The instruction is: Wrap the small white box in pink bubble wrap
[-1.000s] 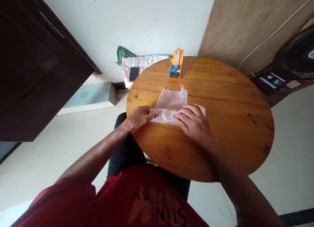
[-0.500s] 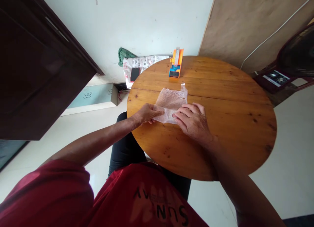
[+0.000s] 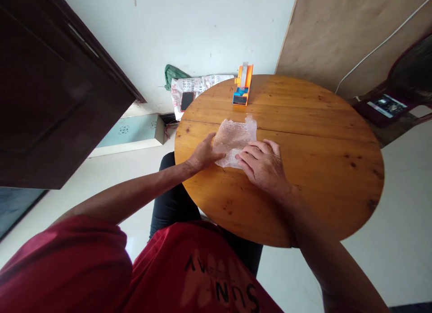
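A sheet of bubble wrap point(image 3: 234, 133) lies on the round wooden table point(image 3: 320, 169), its near edge folded over in a lighter strip. At its left edge is my left hand point(image 3: 204, 154), thumb and fingers spread apart, the thumb touching the fold. My right hand point(image 3: 265, 164) rests palm down over the right end of the fold. Its fingers are spread and slightly bent, pressing the wrap to the table. Whether anything lies inside the fold is hidden. Behind the wrap stands an orange and blue tape dispenser point(image 3: 243, 85) with a roll of clear tape.
A printed white bag point(image 3: 205, 82) with a dark flat object point(image 3: 186, 101) on it is behind the table's left edge, beside a green bag point(image 3: 173, 74). A dark door point(image 3: 60, 79) stands at left. A fan-like appliance point(image 3: 388, 106) is at right.
My left hand has loosened its pinch on the fold and spread its fingers at the wrap's left edge. My right hand stays pressed on the fold. The view has shifted slightly.
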The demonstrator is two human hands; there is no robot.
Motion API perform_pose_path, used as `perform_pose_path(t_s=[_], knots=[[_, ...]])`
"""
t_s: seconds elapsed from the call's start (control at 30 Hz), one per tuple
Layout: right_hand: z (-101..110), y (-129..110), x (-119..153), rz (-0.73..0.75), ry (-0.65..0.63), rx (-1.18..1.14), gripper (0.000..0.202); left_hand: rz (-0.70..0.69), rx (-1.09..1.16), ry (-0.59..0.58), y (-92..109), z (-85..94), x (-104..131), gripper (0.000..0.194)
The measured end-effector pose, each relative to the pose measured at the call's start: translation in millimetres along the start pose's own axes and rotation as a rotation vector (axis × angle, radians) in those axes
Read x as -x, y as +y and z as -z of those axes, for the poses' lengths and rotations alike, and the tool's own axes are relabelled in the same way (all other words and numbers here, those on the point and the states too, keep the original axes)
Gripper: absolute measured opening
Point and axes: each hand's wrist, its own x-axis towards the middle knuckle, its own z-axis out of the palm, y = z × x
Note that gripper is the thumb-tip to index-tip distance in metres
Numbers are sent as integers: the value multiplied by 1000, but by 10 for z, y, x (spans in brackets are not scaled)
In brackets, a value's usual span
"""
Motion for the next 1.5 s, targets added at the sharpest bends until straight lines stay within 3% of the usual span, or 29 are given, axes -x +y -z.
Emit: perform_pose_path(t_s=[0.07,0.17,0.4,0.47,0.63,0.87,0.97,1.23,1.5], knots=[[5,-2,0,4,1,1,19,26,1,24,-9,4,18,92],[10,0,-2,2,2,1,19,95,57,22,9,7,44,83],[-8,10,1,1,4,-2,19,270,217,-118,79,26,-4,16],[-15,11,10,1,11,-6,19,291,195,-133,107,38,-19,10],[-16,8,23,13,16,2,20,314,164,-122,252,49,-13,8],[-14,1,9,-13,-30,-16,22,311,262,-228,457,33,-46,12],[-17,-1,9,-17,-36,-23,22,288,288,-268,447,56,-57,14],[-18,-9,7,-1,-34,5,21,223,335,-221,367,72,-10,15],[1,-51,-1,-3,-85,92,28,164,367,-233,439,61,-1,20]])
